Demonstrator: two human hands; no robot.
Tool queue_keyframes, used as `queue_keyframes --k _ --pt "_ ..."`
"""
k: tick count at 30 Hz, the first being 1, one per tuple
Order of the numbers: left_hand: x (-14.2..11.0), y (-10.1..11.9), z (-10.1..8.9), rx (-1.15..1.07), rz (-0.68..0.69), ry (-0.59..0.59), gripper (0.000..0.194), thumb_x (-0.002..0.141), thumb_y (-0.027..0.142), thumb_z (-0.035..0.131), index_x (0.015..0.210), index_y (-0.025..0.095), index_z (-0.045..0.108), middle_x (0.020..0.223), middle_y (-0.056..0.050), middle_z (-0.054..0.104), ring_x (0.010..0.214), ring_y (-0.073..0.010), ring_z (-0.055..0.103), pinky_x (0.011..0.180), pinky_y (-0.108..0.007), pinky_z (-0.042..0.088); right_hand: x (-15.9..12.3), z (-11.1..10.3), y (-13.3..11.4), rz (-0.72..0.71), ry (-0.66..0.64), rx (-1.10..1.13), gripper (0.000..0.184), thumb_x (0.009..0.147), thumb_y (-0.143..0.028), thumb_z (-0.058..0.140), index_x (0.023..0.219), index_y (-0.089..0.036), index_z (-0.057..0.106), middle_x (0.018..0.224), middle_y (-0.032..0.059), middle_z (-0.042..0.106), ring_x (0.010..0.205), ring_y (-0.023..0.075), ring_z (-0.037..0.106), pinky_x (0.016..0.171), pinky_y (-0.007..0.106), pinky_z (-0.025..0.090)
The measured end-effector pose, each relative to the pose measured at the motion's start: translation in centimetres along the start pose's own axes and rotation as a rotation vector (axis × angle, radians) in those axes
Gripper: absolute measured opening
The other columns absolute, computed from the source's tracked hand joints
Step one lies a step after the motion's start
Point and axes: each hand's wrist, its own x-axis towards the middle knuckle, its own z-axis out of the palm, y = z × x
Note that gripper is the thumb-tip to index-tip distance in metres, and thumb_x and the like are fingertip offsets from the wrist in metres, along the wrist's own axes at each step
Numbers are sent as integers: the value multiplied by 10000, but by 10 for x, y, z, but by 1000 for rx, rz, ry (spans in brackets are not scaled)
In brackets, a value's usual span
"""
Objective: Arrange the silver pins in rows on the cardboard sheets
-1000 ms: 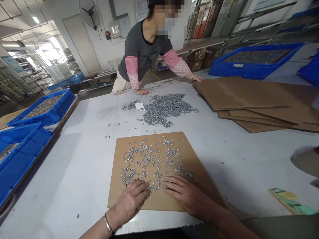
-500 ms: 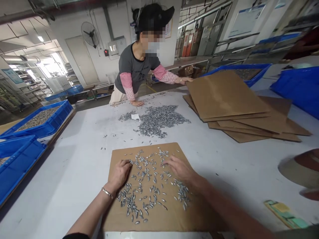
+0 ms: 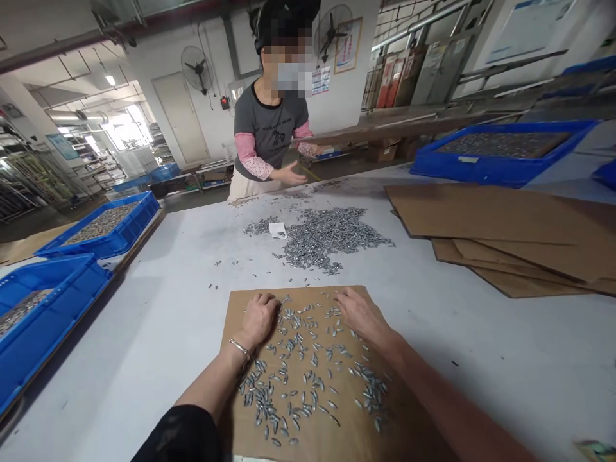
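Head view: small silvery spindle-shaped pieces lie scattered across a flat cardboard sheet; probably light, hard and slippery, best pinched around the middle. The left hand and right hand, fingers loosely bent, are near its far edge; any grip cannot be told. Beyond, a heap lies on the white surface.

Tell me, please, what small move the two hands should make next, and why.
Perhaps draw the left hand and right hand back to spread the metal pieces: both hands are at the far part of the cardboard sheet, while those pieces bunch thickest on its near half.
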Motion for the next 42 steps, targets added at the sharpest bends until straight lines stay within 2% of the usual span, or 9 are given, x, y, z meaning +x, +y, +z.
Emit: queue_keyframes --k 5,10,14,17,25,32,34,39,42 --pt "10 3 1 -10 57 -56 261 1002 157 571 1191 262 718 1265 -53 711 1086 -243 615 927 -385 536 2 -8 -36 -231 -143 39 278 1008 -177 473 1091 -244 730 1083 77 654 964 202 611 837 306 481" --pt "12 -10 -1 -13 -53 -7 336 984 55 488 1201 184 711 1233 -115 705 1083 -258 613 961 -408 532 12 -13 -68 -186 -159 -56 291 993 -133 476 1066 -202 750 1103 124 675 1005 249 611 864 363 488" --pt "1 -18 -9 -49 -77 36 328 993 68 482 1204 183 706 1269 -106 698 1138 -252 611 982 -392 542 24 -8 -82 -358 -243 19 301 1005 -164 496 1162 -244 740 1224 109 680 1095 248 609 922 380 494" --pt "-23 -26 -24 -82 -101 73 305 1024 122 464 1210 180 698 1288 -113 691 1127 -248 617 988 -406 554 21 -8 -71 -226 -234 -5 315 998 -140 481 1145 -218 749 1214 119 699 1071 249 632 927 393 510" --pt "-136 5 -48 -280 2 34 254 1051 266 514 1235 210 680 1311 -118 680 1205 -243 621 1036 -435 571 -96 -27 -42 -335 -67 147 357 1023 -220 422 1170 -250 746 1250 107 715 1133 245 663 969 408 555" --pt "-191 24 -50 -284 -35 103 249 1058 211 490 1194 222 698 1222 -109 725 1186 -235 638 1009 -437 587 -161 -28 -4 -124 -24 120 336 996 -321 459 1113 -328 774 1217 78 748 1082 273 701 928 462 576" --pt "-194 23 -52 -299 -79 155 253 1061 207 477 1176 217 702 1214 -116 726 1152 -231 647 975 -430 604 -153 -28 -27 -138 -26 113 357 975 -261 458 1140 -310 772 1240 92 742 1138 287 677 980 486 546" --pt "-189 34 -42 -276 -56 165 267 1058 218 479 1199 210 707 1222 -120 734 1148 -247 647 978 -459 602 -118 -17 -160 -401 -119 237 383 995 -140 450 1192 -278 747 1323 87 713 1240 260 606 1073 464 475" --pt "-179 34 -35 -242 -48 153 301 1064 210 443 1196 204 714 1191 -117 746 1123 -248 662 968 -472 607 -99 -3 -211 -481 -178 253 287 997 -168 530 1153 -285 742 1303 56 720 1239 241 603 1077 440 470"
